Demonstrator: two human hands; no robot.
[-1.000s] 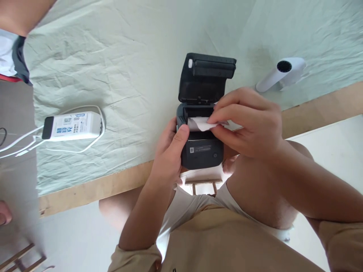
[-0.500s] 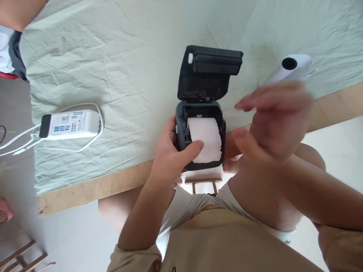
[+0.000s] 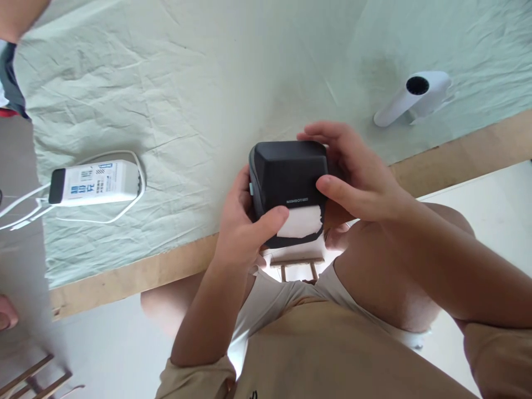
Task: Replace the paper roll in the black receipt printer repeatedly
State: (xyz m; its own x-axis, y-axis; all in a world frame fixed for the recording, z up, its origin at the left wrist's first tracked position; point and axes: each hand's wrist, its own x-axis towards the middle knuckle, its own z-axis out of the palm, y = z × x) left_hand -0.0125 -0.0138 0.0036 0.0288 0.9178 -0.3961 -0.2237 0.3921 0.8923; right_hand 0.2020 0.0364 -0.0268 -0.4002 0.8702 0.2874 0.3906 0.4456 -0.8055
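Observation:
A small black label printer (image 3: 288,172) is held over the table's near edge, its lid down. White label paper (image 3: 300,221) with a ragged edge sticks out below the lid. My left hand (image 3: 249,216) is closed around the printer's left side, its thumb pressing on the paper's left edge. My right hand (image 3: 353,172) grips the right side, with the thumb on the lid and the fingers behind the body, partly hidden.
A white roll of paper with a black core end (image 3: 399,100) lies at the right of the cloth-covered table (image 3: 187,111). On the left sits a white power strip (image 3: 97,183) with white cables. Another person's arm (image 3: 19,19) shows at the upper left.
The printer's lid has swung from raised to down, covering most of the paper. My right hand has moved left from the air onto the printer. My left hand keeps its hold.

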